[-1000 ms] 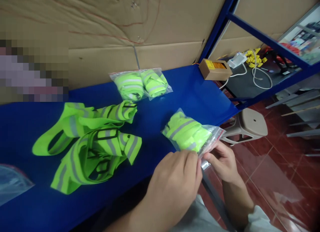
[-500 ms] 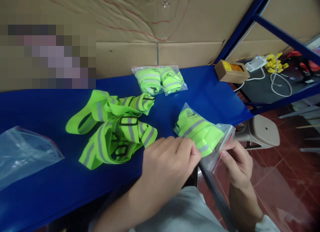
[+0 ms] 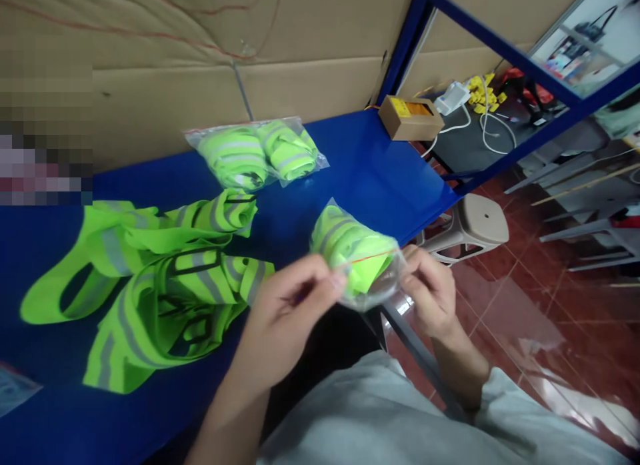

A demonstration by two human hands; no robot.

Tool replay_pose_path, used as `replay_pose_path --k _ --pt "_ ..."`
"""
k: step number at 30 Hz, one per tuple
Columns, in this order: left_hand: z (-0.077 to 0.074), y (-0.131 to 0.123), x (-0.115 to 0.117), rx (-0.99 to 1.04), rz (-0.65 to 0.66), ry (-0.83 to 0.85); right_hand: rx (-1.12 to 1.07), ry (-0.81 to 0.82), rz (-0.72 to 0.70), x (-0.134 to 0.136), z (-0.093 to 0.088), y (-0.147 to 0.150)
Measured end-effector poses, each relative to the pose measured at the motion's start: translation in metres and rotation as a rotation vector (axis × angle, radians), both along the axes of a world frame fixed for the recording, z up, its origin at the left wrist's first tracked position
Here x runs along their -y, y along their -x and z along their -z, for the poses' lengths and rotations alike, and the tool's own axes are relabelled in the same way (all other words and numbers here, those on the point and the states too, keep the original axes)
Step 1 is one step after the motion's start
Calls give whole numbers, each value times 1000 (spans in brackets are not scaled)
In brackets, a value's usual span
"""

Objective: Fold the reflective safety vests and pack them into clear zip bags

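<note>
A clear zip bag [image 3: 373, 293] with a red seal line hangs over the table's front edge, its mouth spread between my two hands. Inside it sits a rolled neon-green reflective strap [image 3: 350, 241] with grey stripes. My left hand [image 3: 295, 305] pinches the near left side of the bag's rim. At the right side of the rim, the fingers of my right hand [image 3: 430, 288] are closed on the plastic. Two loose reflective straps, one behind [image 3: 115, 251] and one in front [image 3: 145, 318] with black buckles, lie left of my hands.
Against the cardboard wall lies a filled zip bag [image 3: 265, 151] holding two rolled straps. A clear bag [image 3: 15, 388] is at the lower left. A cardboard box [image 3: 410, 118] stands at the blue table's [image 3: 350, 145] far right corner, with a plastic stool [image 3: 483, 218] beyond.
My left hand has moved from the strap to the bag's rim, and the bag's mouth is now spread wider. The strap sits deeper inside. The view has shifted right.
</note>
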State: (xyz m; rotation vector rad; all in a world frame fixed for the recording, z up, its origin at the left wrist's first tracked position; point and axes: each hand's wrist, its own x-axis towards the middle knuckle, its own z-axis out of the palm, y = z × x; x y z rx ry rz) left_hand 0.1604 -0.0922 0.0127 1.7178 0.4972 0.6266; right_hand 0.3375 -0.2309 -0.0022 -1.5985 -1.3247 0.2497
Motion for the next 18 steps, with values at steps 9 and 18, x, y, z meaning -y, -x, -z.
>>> replay_pose_path --k 9,18 --pt "25 -47 52 147 -176 -438 -34 138 451 7 16 1" --pt "43 -18 51 -222 -119 -1065 -387 529 135 25 37 -35"
